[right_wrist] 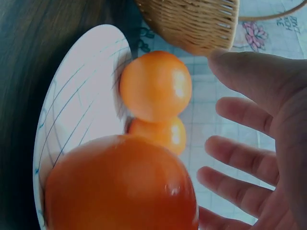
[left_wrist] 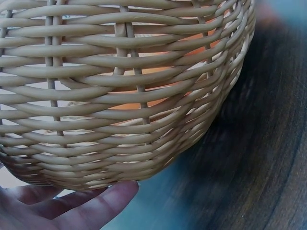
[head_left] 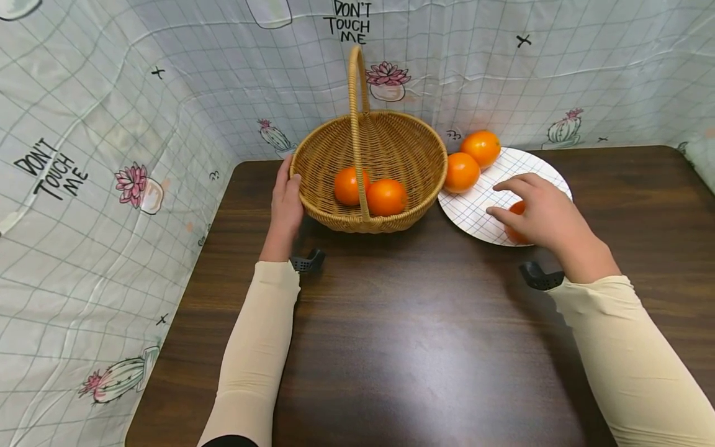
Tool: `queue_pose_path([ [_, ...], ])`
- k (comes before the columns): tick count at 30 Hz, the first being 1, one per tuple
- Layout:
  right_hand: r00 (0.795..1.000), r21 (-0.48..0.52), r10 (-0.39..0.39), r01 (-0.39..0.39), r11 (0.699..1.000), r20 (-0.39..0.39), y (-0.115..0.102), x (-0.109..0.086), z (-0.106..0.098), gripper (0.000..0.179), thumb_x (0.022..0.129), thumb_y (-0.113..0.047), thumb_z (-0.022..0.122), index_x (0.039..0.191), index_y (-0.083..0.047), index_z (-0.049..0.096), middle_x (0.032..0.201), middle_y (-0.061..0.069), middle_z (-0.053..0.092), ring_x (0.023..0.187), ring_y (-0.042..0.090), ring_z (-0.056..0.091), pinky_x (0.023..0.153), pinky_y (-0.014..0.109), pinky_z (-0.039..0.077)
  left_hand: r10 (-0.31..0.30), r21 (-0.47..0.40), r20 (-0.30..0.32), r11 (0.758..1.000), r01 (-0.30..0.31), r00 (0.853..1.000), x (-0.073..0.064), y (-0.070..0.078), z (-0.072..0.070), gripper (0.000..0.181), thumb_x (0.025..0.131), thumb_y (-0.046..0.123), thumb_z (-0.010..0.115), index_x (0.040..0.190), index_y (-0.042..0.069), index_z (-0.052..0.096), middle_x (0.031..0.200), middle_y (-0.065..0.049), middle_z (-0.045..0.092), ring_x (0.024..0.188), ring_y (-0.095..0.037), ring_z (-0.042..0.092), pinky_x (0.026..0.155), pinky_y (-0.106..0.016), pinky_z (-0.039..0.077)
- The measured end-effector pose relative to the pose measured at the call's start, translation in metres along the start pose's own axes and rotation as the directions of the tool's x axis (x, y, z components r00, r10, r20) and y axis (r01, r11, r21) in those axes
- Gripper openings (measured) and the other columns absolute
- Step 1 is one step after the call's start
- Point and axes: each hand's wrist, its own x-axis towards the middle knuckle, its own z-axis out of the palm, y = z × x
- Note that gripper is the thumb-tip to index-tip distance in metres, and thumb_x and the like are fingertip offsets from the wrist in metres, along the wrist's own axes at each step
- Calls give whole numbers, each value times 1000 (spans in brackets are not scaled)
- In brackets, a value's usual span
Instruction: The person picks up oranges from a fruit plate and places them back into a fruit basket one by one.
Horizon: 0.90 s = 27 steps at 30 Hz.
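Left hand at the basket, right hand spread over an orange

The wicker basket (head_left: pixel 410 146) stands at the far middle of the table (head_left: pixel 402 323), its handle (head_left: pixel 354 102) arching upright; the left hand (head_left: pixel 286 203) rests against its left side, fingers fairly straight and touching the wicker, probably to steady so light a thing; two oranges lie inside, a left one (head_left: pixel 345 187) and a right one (head_left: pixel 387 197), side by side on the floor, perhaps settled there by the rounded shape.

To the right of the basket is a white plate (head_left: pixel 483 220), perhaps set close so that both containers are within easy reach; a pair of oranges sits at its far left, the nearer one (head_left: pixel 462 172) and the farther one (head_left: pixel 481 148), though whether the farther rests wholly on the plate I cannot tell; the near-right orange (head_left: pixel 514 232) is partly hidden by the right hand (head_left: pixel 550 214), whose thumb and fingers are apart, holding nothing, apparently spread to suit a round fruit.
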Motion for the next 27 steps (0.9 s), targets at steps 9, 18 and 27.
queue_pose_path([
  [9, 998, -29, 17, -16, 999, 61, 11, -4, -3, 47, 87, -36, 69, 123, -8, 63, 129, 23, 53, 119, 40, 47, 96, 60, 39, -14, -9, -1, 1000, 14, 1000, -2, 4, -1, 49, 105, 35, 31, 153, 37, 22, 159, 6, 25, 141, -19, 35, 116, -40, 31],
  [18, 987, -58, 50, -42, 997, 151, 18, -7, -3, 51, 85, -35, 71, 126, -7, 60, 131, 25, 49, 114, 44, 47, 91, 61, 42, -9, 1, -6, 1000, 9, 1000, 0, 1, 0, 49, 105, 37, 32, 153, 39, 23, 159, 7, 26, 141, -18, 35, 115, -39, 31],
  [27, 976, -53, 59, -49, 997, 210, 26, -7, -2, 55, 83, -34, 72, 128, -5, 58, 133, 27, 45, 113, 46, 45, 89, 61, 42, -7, 1, 1, 1000, 7, 1000, 1, -1, -1, 49, 105, 37, 31, 153, 40, 22, 159, 8, 25, 141, -18, 34, 115, -39, 31],
])
